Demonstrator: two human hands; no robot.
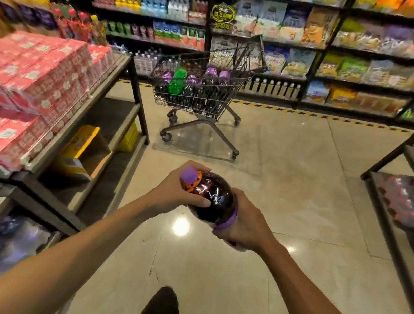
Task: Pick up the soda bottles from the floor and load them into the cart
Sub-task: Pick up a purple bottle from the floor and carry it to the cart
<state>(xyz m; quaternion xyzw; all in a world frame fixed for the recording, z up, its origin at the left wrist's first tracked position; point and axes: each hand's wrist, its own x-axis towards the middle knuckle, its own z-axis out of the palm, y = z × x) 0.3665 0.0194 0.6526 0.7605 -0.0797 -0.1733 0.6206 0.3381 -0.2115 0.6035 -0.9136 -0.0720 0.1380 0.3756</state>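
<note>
The whole view is smeared at the edges, so I can't read the far shelves [271, 20] or the wrapped packs on the rack [405, 204] at the right. The soda bottle [213, 197] is only partly visible: its base is hidden behind my right hand [244, 225], and most of its purple label is covered too. It is held in the air over the floor [291, 168], near me at centre. Its long axis runs from near right to far left, with the purple cap pointing far left and tilted upward. My left hand [177, 192] is curled round the neck just below the cap; the right is clamped round the lower body.

The cart [250, 57] stands well apart, farther off, holding dark bottles and a green bottle [177, 80]. Only bare floor lies between. Red cartons [26, 80] are stacked on the left shelf, and a yellow box [83, 151] sits below them.
</note>
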